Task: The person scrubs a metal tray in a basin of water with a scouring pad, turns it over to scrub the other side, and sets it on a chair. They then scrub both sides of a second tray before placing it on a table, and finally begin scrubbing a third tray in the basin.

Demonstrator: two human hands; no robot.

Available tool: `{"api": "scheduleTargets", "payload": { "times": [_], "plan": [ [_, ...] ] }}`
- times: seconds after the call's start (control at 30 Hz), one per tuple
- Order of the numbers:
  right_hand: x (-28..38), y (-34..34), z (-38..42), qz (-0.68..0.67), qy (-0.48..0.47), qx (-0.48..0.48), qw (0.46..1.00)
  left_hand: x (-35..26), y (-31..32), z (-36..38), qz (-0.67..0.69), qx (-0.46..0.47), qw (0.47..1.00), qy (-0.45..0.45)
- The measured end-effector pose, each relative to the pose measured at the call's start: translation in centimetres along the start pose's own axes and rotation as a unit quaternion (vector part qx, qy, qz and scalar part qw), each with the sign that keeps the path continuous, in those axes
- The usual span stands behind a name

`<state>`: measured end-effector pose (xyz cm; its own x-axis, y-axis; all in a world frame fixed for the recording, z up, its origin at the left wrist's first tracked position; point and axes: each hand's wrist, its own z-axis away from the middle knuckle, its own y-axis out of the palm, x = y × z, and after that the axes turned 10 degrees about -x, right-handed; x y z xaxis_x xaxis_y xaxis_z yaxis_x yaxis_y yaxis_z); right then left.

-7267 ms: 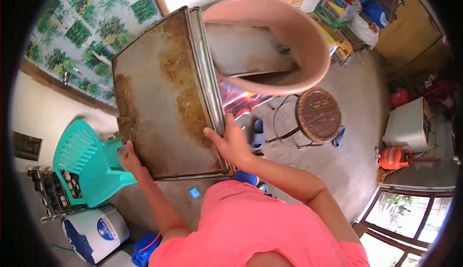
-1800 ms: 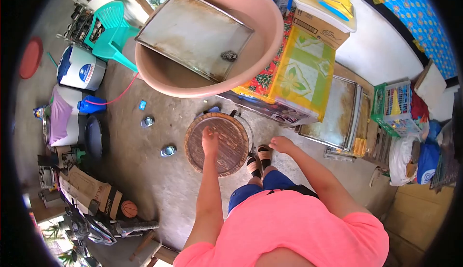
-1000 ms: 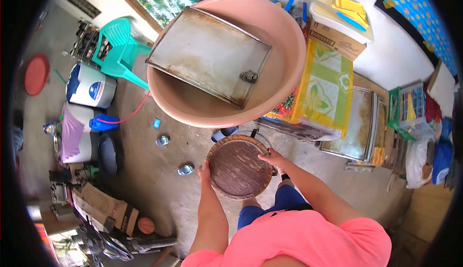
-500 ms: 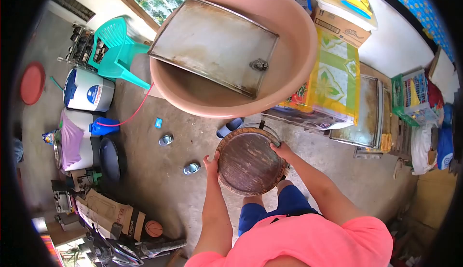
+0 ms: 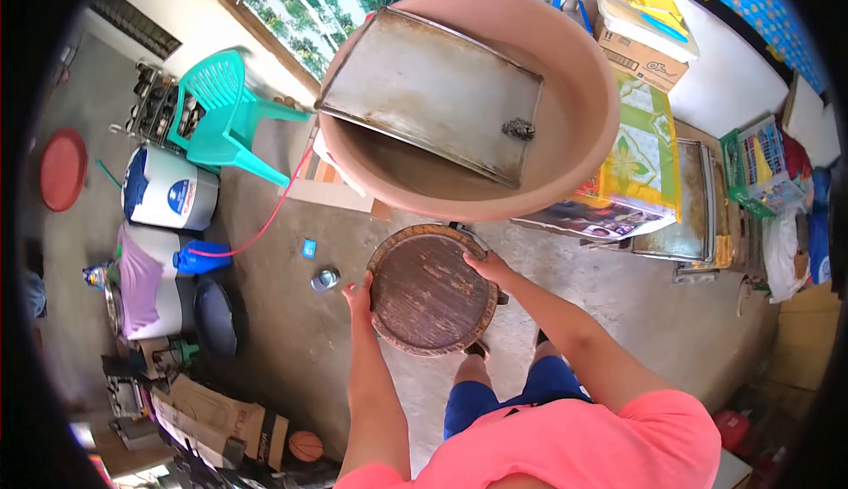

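Observation:
A round dark brown wooden piece (image 5: 433, 290) with a worn top and a lighter rim is held in front of my legs. My left hand (image 5: 359, 296) grips its left edge, and my right hand (image 5: 488, 266) holds its upper right edge. Just beyond it stands a large pinkish-brown basin (image 5: 579, 149). A flat metal tray (image 5: 433, 83) lies tilted across the basin, with a dark scrubbing pad (image 5: 518, 129) on its right part.
A green plastic chair (image 5: 216, 118) stands at the left, near a pink hose (image 5: 274, 211) and a blue container (image 5: 203, 257). A sandal (image 5: 325, 279) lies on the floor. At the right are a cloth-covered stand (image 5: 640, 140) and a green crate (image 5: 760, 162).
The wooden piece and both hands have shifted left in view, closer to the basin. The basin and chair appear further right, and a sandal formerly below the basin is out of sight.

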<state>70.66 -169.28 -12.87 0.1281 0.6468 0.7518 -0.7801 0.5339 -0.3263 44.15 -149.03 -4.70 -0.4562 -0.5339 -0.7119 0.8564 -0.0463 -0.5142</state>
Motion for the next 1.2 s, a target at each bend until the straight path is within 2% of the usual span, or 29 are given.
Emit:
{"api": "scheduleTargets", "payload": {
  "times": [0.1,0.13,0.2,0.3,0.4,0.53,0.6,0.63,0.73,0.83,0.93,1.0,1.03,1.07,1.1,1.13,1.17,1.2],
  "plan": [
    [3.7,3.3,0.0,-0.049,-0.012,0.037,0.998,0.0,-1.4,-6.5,-0.035,-0.022,0.999,0.028],
    [4.6,4.6,-0.4,-0.016,0.010,0.036,0.999,-0.9,-1.7,-7.3,-0.055,-0.035,0.997,0.042],
    [5.6,6.9,-1.4,0.048,0.057,0.033,0.997,-1.7,-2.8,-9.4,-0.051,-0.013,0.999,0.009],
    [6.8,10.3,-2.5,0.074,0.051,0.014,0.996,-3.1,-4.3,-11.1,-0.049,-0.007,0.999,-0.012],
    [8.4,12.5,-3.2,0.086,0.050,0.022,0.995,2.3,-4.5,-21.4,-0.051,-0.024,0.997,0.045],
    [10.5,14.1,-3.1,0.098,0.037,0.049,0.993,-2.3,-6.0,-15.8,-0.060,-0.041,0.997,-0.038],
    [11.8,13.9,-2.1,0.053,0.024,0.068,0.996,-1.3,-6.2,-17.2,-0.062,-0.054,0.996,-0.043],
    [10.0,15.8,-3.9,0.033,0.024,0.045,0.998,-0.5,-6.3,-18.1,-0.062,-0.060,0.995,-0.045],
    [7.4,17.6,-6.1,0.014,-0.027,0.026,0.999,3.8,-6.1,-23.8,-0.036,-0.021,0.999,0.031],
    [11.7,12.9,-2.1,0.063,-0.043,0.107,0.991,3.0,-6.8,-22.3,-0.055,0.004,0.998,0.008],
    [15.9,8.3,4.7,0.251,-0.195,0.075,0.945,3.1,-6.2,-21.7,-0.079,-0.019,0.982,0.171],
    [17.2,4.5,9.4,0.205,-0.324,0.070,0.921,1.1,-4.9,-20.8,-0.195,-0.117,0.945,0.234],
    [18.6,2.1,11.6,0.184,-0.354,0.075,0.914,-0.7,-3.5,-20.4,-0.250,-0.166,0.917,0.264],
    [20.0,-0.4,14.0,0.163,-0.383,0.081,0.906,-3.0,-2.4,-19.6,-0.124,-0.102,0.945,0.286],
    [22.0,-3.4,16.6,0.176,-0.398,0.025,0.900,-5.9,-1.4,-18.4,0.002,-0.036,0.952,0.303],
    [23.7,-6.6,17.9,0.190,-0.413,-0.031,0.890,-10.6,-1.4,-13.7,0.062,0.015,0.964,0.258],
    [24.1,-9.2,17.8,0.181,-0.380,-0.106,0.901,-15.9,-1.9,-7.7,0.122,0.066,0.967,0.211],
    [24.4,-11.7,17.6,0.170,-0.344,-0.179,0.906,-19.4,-1.7,-4.5,0.157,0.109,0.954,0.231]
  ]
}}
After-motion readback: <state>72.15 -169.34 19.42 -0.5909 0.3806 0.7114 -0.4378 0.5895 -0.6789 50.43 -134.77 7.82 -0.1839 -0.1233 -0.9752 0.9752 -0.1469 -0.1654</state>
